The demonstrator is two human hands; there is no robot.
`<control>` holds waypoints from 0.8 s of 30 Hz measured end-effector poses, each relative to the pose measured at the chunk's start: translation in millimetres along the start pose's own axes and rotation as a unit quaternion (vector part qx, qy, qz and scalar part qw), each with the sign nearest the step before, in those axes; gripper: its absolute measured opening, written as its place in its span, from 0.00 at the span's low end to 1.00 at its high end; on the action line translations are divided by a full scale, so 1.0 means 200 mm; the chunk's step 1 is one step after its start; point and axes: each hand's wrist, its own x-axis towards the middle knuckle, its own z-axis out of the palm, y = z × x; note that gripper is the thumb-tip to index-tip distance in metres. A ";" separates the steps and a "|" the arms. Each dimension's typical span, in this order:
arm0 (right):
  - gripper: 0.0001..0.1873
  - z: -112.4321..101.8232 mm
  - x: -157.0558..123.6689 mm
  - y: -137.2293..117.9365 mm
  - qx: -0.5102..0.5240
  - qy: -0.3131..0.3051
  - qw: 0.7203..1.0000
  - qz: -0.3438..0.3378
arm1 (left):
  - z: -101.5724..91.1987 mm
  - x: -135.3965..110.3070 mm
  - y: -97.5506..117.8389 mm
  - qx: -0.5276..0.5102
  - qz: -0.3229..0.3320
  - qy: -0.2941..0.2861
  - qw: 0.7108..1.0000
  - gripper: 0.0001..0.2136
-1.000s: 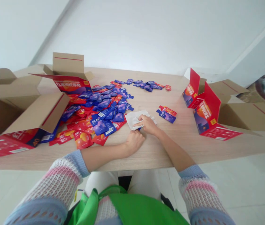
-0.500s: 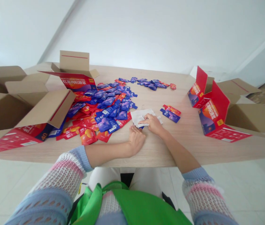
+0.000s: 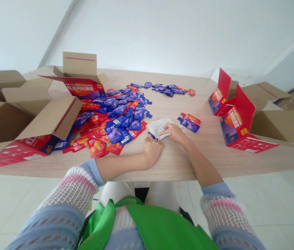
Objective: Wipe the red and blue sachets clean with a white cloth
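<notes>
Your hands sit close together, just apart, on the pale wood-grain table (image 3: 178, 163). Your right hand (image 3: 174, 133) clasps a crumpled white wipe (image 3: 159, 127), and a blue foil sachet (image 3: 153, 138) pokes out beneath it. Your left hand (image 3: 152, 151) rests beside the wipe, its fingertips at the sachet; you cannot tell if they grip it. To the left spreads a heap of blue and red sachets (image 3: 115, 119). To the right lie two loose sachets (image 3: 190, 122) before open red printed cartons (image 3: 231, 118).
</notes>
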 end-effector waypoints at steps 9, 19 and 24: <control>0.27 0.02 -0.06 0.24 -0.099 0.104 0.973 0.179 | -0.03 0.04 -0.05 -0.012 0.007 0.005 1.000 0.20; 0.26 -0.01 -0.03 -0.08 -0.126 0.112 0.986 -0.009 | -0.12 0.19 -0.31 -0.064 0.214 -0.093 0.970 0.14; 0.24 -0.03 -0.01 -0.21 -0.171 0.028 0.985 -0.018 | -0.14 0.20 -0.39 -0.075 0.245 -0.120 0.959 0.14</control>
